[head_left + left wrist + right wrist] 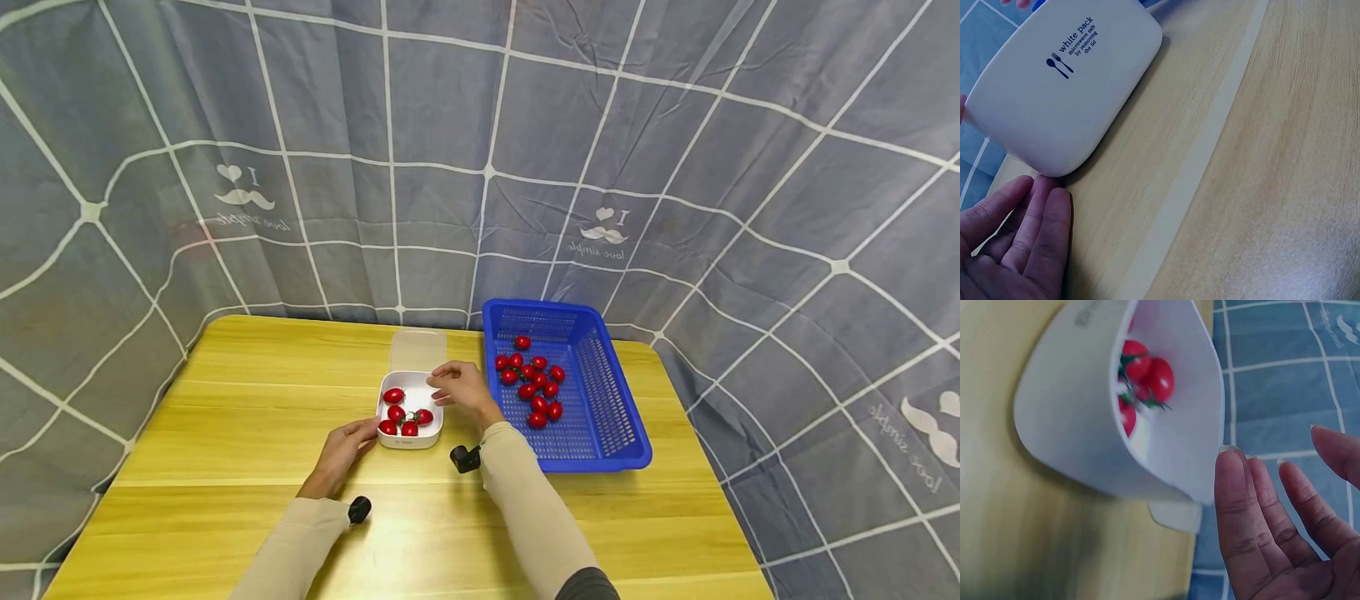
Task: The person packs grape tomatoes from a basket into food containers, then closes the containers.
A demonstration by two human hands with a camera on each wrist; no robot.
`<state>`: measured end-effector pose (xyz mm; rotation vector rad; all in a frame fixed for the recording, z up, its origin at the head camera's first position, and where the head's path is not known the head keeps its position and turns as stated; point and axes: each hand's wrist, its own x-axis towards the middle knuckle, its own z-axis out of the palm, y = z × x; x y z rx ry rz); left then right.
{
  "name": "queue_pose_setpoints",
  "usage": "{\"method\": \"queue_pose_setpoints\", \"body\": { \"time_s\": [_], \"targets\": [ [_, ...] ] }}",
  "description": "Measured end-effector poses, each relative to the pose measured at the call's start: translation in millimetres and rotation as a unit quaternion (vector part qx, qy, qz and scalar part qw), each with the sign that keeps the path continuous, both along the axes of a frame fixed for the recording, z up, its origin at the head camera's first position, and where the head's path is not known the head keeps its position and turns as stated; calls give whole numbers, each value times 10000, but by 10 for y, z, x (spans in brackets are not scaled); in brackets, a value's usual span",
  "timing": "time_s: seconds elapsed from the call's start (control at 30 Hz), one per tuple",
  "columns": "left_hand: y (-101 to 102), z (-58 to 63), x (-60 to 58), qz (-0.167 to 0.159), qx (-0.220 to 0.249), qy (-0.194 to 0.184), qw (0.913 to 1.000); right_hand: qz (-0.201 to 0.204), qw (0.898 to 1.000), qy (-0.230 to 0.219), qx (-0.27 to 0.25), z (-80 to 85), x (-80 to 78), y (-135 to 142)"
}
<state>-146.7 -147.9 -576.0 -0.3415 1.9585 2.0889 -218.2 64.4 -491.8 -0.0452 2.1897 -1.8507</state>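
At the food container's (415, 388) right edge, your empty, spread right hand (461, 387) lies nearer the blue basket's (606, 392) cherry tomatoes (540, 380) than your straight-fingered left hand (342, 451).

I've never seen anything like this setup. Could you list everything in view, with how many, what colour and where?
Curtain: one, blue-grey with white lines, background.
Table: one, yellow wood-grain, foreground.
Plastic basket: one, blue, on the table's right part.
Food box: one, white, left of the basket.
Lid: one, pale, open behind the box.
Cherry tomatoes: five in the box, about thirteen in the basket, red.
Wrist cameras: two, black, one per wrist.
Sleeves: two, beige, on both arms.
Left hand: one, bare, touching the box.
Right hand: one, bare, empty, at the box's right side.
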Motion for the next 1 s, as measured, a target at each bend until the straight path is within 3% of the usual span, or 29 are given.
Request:
{"method": "queue_pose_setpoints", "body": {
  "time_s": [0.5, 0.8, 1.0],
  "targets": [
    [-3, 33, 18, -38, -2, -7, 10000, -143, 9997, 19, -179, 275, -78, 558],
    [-12, 55, 22, -71, -30, 43, 10000, -501, 9983, -47, -302, 212, -133, 932],
    [3, 34, 18, -16, -46, -21, 10000, -531, 9984, -191, -32, 137, -155, 1166]
  ]
}}
